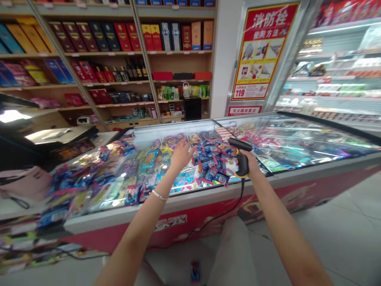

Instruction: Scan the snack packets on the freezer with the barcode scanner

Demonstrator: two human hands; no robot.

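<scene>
My right hand (251,162) is wrapped round the handle of a black and yellow barcode scanner (242,165), whose head points left over the freezer. From its grip a cable hangs down the freezer's front. Just left of it, a pile of blue and pink snack packets (210,161) lies on the glass top. At the pile's left edge hovers my left hand (181,155), fingers spread and holding nothing; whether its fingertips touch a packet I cannot tell. A light bracelet (160,195) circles my left wrist.
The chest freezer (297,180) stretches across in front of me. More packets (71,178) lie at its left end, near a pink bag (25,182). One packet (195,271) is on the floor. Shelves of boxes (116,37) stand behind, with a red poster (264,51) alongside.
</scene>
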